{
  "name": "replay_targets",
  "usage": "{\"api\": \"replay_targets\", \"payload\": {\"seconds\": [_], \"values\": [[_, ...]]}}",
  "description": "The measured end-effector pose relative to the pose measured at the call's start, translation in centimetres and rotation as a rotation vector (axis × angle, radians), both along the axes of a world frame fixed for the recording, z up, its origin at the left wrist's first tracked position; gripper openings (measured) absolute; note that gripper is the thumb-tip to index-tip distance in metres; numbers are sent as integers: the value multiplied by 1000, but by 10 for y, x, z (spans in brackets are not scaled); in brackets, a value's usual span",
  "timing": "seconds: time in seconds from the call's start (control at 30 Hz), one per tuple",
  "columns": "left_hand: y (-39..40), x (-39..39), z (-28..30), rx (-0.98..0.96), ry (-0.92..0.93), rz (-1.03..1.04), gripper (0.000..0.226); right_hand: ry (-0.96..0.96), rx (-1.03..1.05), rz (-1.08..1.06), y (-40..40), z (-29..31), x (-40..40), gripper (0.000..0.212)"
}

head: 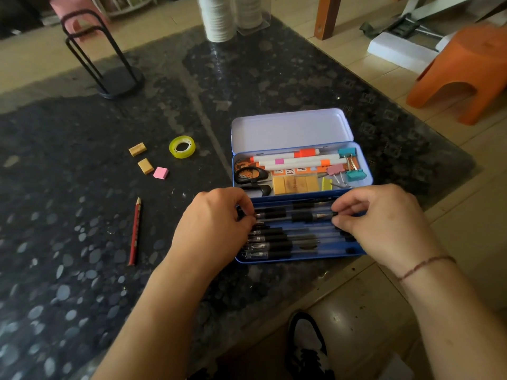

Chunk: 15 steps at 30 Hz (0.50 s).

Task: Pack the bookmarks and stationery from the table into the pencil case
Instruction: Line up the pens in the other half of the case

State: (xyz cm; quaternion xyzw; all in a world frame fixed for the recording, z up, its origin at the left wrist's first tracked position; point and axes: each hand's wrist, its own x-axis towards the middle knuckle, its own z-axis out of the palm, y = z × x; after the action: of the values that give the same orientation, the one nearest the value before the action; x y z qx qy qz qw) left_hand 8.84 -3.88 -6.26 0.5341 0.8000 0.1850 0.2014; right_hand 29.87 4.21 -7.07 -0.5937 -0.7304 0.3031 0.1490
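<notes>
A blue tin pencil case (365, 171) lies open on the dark table, lid up at the back. Its middle layer holds white markers (299, 160), scissors (251, 176), binder clips (354, 174) and yellow erasers (295, 184). The front tray carries several black pens (277, 238). My left hand (214, 223) pinches the left end of one pen (301, 216), and my right hand (384, 218) pinches its right end. Loose on the table to the left lie a red pencil (135, 232), two tan erasers (137, 149), a pink eraser (160, 173) and a roll of yellow tape (182, 146).
A black wire stand (109, 78) sits at the back left of the table, and white stacked cups (219, 17) at the back edge. An orange stool (466, 69) stands on the floor to the right. The table's near edge runs right beside the case.
</notes>
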Motion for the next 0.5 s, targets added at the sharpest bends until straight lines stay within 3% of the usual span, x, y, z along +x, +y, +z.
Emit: {"api": "replay_targets", "payload": {"seconds": [0.23,0.5], "values": [[0,-1,-2,7,16,11,18,-20,26,-6,1,-3,0,24],[1,-2,-5,25,11,8,15,-121,173,23,-3,-7,-6,6]]}}
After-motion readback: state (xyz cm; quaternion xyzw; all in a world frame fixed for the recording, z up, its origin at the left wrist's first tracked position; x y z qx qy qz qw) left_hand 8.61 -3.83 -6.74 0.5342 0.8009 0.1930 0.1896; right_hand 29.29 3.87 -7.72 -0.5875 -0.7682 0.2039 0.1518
